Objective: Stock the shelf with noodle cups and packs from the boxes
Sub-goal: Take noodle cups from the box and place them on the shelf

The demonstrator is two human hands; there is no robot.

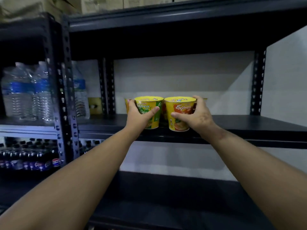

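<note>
Two yellow noodle cups stand side by side near the front edge of the dark middle shelf (pixel 249 125). My left hand (pixel 138 113) grips the green-labelled cup (pixel 150 107), thumb across its front. The orange-labelled cup (pixel 180 108) is held by my right hand (pixel 197 116), fingers round its right side. Behind them, partly hidden, stand more cups (pixel 127 103).
The dark metal rack has an upright post (pixel 66 90) on the left and a lower shelf (pixel 174 196) below my arms. Water bottles (pixel 25 92) and cola bottles (pixel 33 160) fill the neighbouring rack at left. Cardboard boxes (pixel 103 3) sit on top.
</note>
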